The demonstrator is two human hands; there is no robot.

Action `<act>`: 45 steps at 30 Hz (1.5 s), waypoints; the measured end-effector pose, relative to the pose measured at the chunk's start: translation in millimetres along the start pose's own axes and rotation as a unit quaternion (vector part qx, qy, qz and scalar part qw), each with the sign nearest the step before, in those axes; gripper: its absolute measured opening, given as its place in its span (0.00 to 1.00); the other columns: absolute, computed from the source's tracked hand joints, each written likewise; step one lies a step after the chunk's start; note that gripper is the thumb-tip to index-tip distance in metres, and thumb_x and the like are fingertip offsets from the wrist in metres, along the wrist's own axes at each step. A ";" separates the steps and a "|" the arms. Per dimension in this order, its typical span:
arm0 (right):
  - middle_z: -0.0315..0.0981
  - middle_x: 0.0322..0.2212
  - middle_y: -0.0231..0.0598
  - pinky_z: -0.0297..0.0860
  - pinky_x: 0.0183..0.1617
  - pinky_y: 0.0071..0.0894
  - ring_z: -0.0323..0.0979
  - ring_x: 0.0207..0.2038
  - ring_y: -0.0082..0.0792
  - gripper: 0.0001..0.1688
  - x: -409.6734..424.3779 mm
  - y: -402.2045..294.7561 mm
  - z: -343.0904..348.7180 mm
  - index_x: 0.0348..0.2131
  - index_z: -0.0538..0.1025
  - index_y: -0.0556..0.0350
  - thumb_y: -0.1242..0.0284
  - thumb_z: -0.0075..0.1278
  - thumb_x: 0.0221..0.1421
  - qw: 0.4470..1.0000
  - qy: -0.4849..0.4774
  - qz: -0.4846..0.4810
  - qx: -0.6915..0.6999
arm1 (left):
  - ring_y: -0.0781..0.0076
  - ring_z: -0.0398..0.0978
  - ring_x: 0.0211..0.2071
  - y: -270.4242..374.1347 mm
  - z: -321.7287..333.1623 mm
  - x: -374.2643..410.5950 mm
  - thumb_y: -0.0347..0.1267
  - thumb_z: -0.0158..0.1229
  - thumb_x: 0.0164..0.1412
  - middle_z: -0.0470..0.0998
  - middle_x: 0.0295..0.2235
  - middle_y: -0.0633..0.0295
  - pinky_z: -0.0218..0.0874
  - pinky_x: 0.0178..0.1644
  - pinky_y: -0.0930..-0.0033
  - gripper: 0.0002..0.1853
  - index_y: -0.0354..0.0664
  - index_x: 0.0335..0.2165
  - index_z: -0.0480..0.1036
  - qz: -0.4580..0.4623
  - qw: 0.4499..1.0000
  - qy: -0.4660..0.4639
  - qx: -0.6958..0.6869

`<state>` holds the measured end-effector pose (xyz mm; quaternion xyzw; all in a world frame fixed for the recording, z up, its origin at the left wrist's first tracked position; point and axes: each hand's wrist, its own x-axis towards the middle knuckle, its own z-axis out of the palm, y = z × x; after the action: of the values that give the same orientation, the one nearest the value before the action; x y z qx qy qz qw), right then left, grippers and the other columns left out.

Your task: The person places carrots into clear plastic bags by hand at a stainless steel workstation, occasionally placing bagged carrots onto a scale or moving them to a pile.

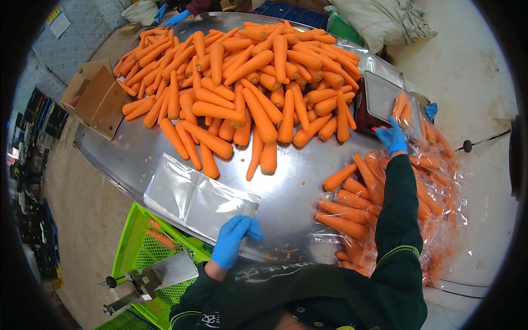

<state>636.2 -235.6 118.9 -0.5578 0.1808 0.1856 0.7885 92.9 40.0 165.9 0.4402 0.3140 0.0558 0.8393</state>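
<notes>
My left hand [235, 238], in a blue glove, is over the near edge of the metal table, by the right end of a stack of clear plastic bags [187, 194]. Its fingers are bent together; whether they pinch a bag is unclear. On the far right, my blue-gloved right hand [392, 138] reaches to the near edge of a weighing scale [385, 97]. Bagged carrots [402, 109] rest on the scale's right side, just beyond the fingertips. Whether those fingers grip the bag cannot be made out. A large heap of loose carrots [247, 82] covers the table's far half.
Filled bags of carrots [429, 198] pile up under and beside my right arm. A cardboard box [99, 99] stands at the table's left edge. Below are a green plastic crate [132, 243] and a metal device [144, 284]. Another person's gloved hand [178, 18] is across the table.
</notes>
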 end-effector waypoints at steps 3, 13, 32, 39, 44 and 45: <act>0.73 0.33 0.40 0.73 0.37 0.38 0.74 0.35 0.36 0.19 -106.6 50.4 109.9 0.45 0.71 0.56 0.67 0.50 0.54 0.957 -0.220 0.012 -0.189 | 0.72 0.73 0.32 12.2 1.5 39.3 0.34 0.49 0.62 0.73 0.34 0.58 0.65 0.40 0.72 0.15 0.32 0.42 0.67 -0.012 0.998 0.026 0.047; 0.72 0.38 0.58 0.65 0.46 0.43 0.69 0.42 0.56 0.31 -120.1 184.7 303.9 0.37 0.74 0.63 0.50 0.42 0.56 0.610 -0.230 -0.230 -0.723 | 0.68 0.66 0.46 57.2 21.2 248.5 0.43 0.55 0.58 0.69 0.45 0.60 0.61 0.46 0.65 0.29 0.39 0.53 0.60 -0.003 0.999 0.051 0.006; 0.66 0.50 0.40 0.64 0.55 0.31 0.66 0.51 0.33 0.29 -292.6 235.3 116.9 0.55 0.61 0.60 0.68 0.49 0.58 0.902 -0.233 0.355 0.075 | 0.54 0.64 0.52 -40.0 31.7 79.2 0.43 0.49 0.62 0.65 0.50 0.45 0.55 0.54 0.62 0.34 0.28 0.56 0.53 0.114 0.976 0.075 0.171; 0.66 0.49 0.49 0.64 0.55 0.43 0.68 0.49 0.43 0.35 -324.8 228.5 61.2 0.55 0.61 0.63 0.63 0.50 0.52 0.865 -0.261 0.407 0.133 | 0.59 0.65 0.52 -74.1 3.3 34.6 0.35 0.51 0.62 0.64 0.52 0.48 0.57 0.54 0.66 0.27 0.32 0.55 0.58 0.217 0.924 -0.014 0.316; 0.65 0.49 0.51 0.64 0.55 0.37 0.68 0.49 0.42 0.37 -333.4 217.8 31.8 0.56 0.60 0.66 0.67 0.52 0.51 0.824 -0.367 0.427 -0.059 | 0.52 0.68 0.25 -31.1 -67.0 17.0 0.43 0.58 0.53 0.70 0.25 0.53 0.60 0.29 0.57 0.19 0.39 0.19 0.67 0.182 0.733 0.117 0.645; 0.66 0.49 0.51 0.64 0.55 0.36 0.68 0.49 0.41 0.37 -337.5 221.7 33.1 0.56 0.60 0.65 0.67 0.53 0.50 0.818 -0.361 0.439 -0.091 | 0.52 0.69 0.27 -49.9 -91.3 24.7 0.45 0.57 0.53 0.69 0.24 0.53 0.60 0.30 0.55 0.18 0.41 0.20 0.70 0.197 0.657 0.114 0.718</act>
<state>237.0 -166.5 115.1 -0.3815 0.0913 0.7159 0.5776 50.9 83.1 77.6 0.9478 0.2556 0.0272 0.1886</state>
